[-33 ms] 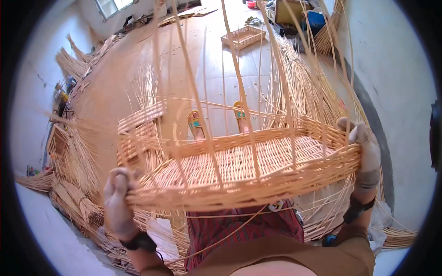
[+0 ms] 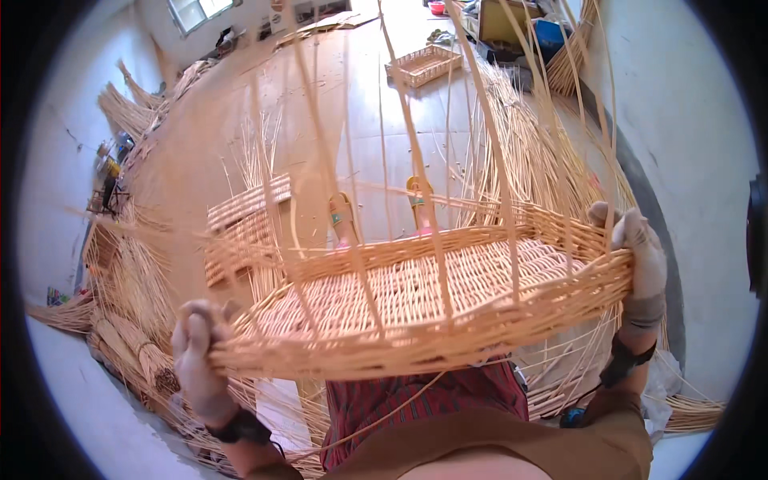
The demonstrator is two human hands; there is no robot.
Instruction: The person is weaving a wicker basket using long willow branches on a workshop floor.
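Held out over my lap is a shallow rectangular wicker basket (image 2: 448, 276), its woven base facing up toward me. Long upright stakes (image 2: 416, 152) rise from its low walls, the ones at left smeared by motion. My left hand (image 2: 196, 356), in a pale glove, is closed round the basket's left end. Gripping the right end is my right hand (image 2: 640, 260), also gloved, with its fingers over the rim. The undersides of the basket and the fingertips behind the rim are hidden.
Woven wicker panels (image 2: 248, 228) lie on the floor at left, beside loose bundles of rods (image 2: 132, 276). A heap of long rods (image 2: 528, 152) spreads at right along the wall. Farther off sits a finished-looking small basket (image 2: 424, 66). My sandalled feet (image 2: 418, 192) are beyond the basket.
The basket has shifted slightly, its left end dropping and moving a little left with my left hand. My right hand is slightly farther right. Both hands keep their hold.
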